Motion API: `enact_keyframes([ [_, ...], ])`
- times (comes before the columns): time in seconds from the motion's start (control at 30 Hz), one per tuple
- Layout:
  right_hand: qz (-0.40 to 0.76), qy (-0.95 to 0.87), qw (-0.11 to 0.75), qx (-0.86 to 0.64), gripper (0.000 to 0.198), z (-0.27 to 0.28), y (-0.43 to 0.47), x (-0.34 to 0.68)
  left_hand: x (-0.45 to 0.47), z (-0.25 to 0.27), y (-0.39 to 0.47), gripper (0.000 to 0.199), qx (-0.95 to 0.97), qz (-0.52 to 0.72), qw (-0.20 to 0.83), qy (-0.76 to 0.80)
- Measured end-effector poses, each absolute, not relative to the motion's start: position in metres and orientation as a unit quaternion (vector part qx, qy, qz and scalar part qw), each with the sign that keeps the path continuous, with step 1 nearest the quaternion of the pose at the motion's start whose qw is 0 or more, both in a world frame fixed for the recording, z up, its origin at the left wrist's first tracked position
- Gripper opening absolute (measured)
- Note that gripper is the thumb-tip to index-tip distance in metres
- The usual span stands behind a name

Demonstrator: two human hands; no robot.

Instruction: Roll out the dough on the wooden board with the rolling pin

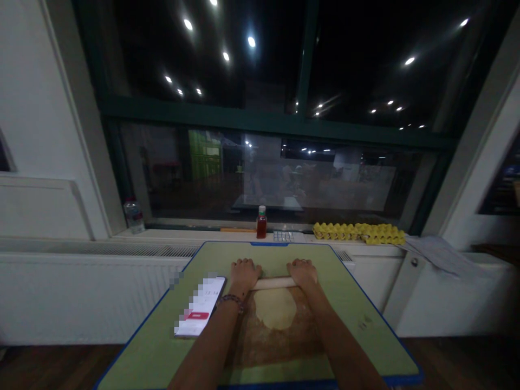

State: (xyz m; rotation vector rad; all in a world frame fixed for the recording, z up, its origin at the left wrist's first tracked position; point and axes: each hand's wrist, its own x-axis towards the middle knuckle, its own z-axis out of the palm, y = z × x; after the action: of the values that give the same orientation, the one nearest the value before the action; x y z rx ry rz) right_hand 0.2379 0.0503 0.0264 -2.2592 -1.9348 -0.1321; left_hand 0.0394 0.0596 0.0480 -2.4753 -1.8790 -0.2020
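Note:
A pale rolling pin (276, 283) lies crosswise at the far edge of a flattened sheet of dough (276, 309). My left hand (244, 273) is closed over the pin's left end, with a braided bracelet on that wrist. At the other end, my right hand (303, 271) is closed over the pin too. Under the dough is a brown wooden board (260, 349), partly covered by my forearms. The dough is thin, roughly oval, with an uneven near edge.
The board rests on a green table (357, 336) with a blue rim. Left of my arm lies a phone (199, 311) with a lit screen. On the windowsill stand a bottle of red liquid (261, 223), a clear plastic bottle (134, 216) and yellow egg trays (357, 233). A radiator (81, 298) is behind the table.

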Motion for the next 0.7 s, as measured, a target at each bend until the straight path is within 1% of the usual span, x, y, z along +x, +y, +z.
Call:
enact_keyframes([
  [0.07,-0.050,-0.648,0.076,-0.756,0.042,0.028,0.047,0.237,0.039,0.049,0.055,0.037,-0.795,-0.065,0.025,-0.602],
  [0.23,-0.068,-0.677,0.060,-0.731,0.034,0.029,0.037,0.237,0.038,0.051,0.045,0.033,-0.800,-0.067,0.046,-0.595],
  [0.7,-0.091,-0.730,0.057,-0.675,0.034,0.024,0.004,0.240,0.034,0.042,0.019,0.032,-0.823,-0.079,0.063,-0.559],
])
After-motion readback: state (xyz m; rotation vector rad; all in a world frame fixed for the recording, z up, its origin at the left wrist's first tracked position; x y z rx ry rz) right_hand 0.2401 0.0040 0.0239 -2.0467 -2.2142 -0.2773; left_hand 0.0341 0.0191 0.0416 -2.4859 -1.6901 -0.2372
